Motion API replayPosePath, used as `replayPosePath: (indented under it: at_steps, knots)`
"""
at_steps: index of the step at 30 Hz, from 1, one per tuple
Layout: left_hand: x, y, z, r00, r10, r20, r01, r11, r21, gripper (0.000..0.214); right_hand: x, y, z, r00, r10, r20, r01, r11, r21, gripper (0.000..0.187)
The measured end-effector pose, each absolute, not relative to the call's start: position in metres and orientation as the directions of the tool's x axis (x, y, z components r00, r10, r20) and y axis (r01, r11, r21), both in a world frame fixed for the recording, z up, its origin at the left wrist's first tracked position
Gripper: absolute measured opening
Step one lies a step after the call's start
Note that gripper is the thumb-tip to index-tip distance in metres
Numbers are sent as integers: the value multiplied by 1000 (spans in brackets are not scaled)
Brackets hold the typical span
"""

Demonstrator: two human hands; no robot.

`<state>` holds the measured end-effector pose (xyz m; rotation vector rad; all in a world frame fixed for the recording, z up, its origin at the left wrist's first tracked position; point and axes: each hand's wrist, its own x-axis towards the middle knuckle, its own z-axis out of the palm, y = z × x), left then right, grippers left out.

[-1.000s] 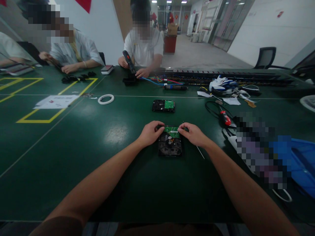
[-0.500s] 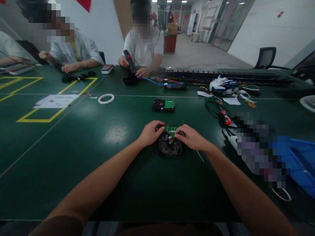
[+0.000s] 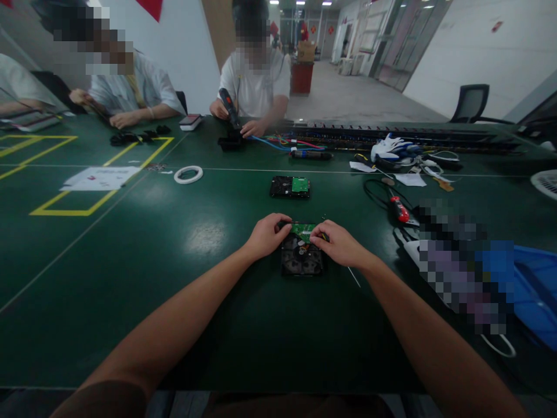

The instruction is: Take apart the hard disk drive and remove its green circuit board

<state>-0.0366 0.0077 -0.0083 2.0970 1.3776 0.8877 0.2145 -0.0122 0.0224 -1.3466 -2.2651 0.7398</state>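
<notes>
A black hard drive [image 3: 301, 259] lies on the green table in front of me, with a green circuit board [image 3: 301, 230] at its far end. My left hand [image 3: 265, 235] curls round the drive's far left corner and grips it. My right hand [image 3: 339, 245] rests on the far right part, fingers pinched over the circuit board; a bit of yellow shows under the fingertips, and I cannot make out what they hold. A thin metal rod [image 3: 353, 276] lies on the table just right of the drive.
A second hard drive [image 3: 289, 187] lies farther out. A red-handled screwdriver [image 3: 398, 208] and cables lie to the right, a blue object [image 3: 533, 290] at the far right. A tape roll [image 3: 188, 174] and paper [image 3: 100, 177] lie left. Two people work across the table.
My right hand has shifted a little to the left onto the circuit board. My left hand has stayed on the drive's corner.
</notes>
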Motion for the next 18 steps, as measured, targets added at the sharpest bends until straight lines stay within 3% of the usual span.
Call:
replayPosePath:
  at_steps: [11, 18]
  knots:
    - [-37, 9, -10, 288, 924, 253, 616, -381, 690, 27, 211, -16, 26, -444, 892, 88, 686, 401, -607, 6]
    - [-37, 9, -11, 286, 925, 250, 618, -377, 690, 27, 213, -16, 24, -414, 908, 60, 623, 331, -709, 10]
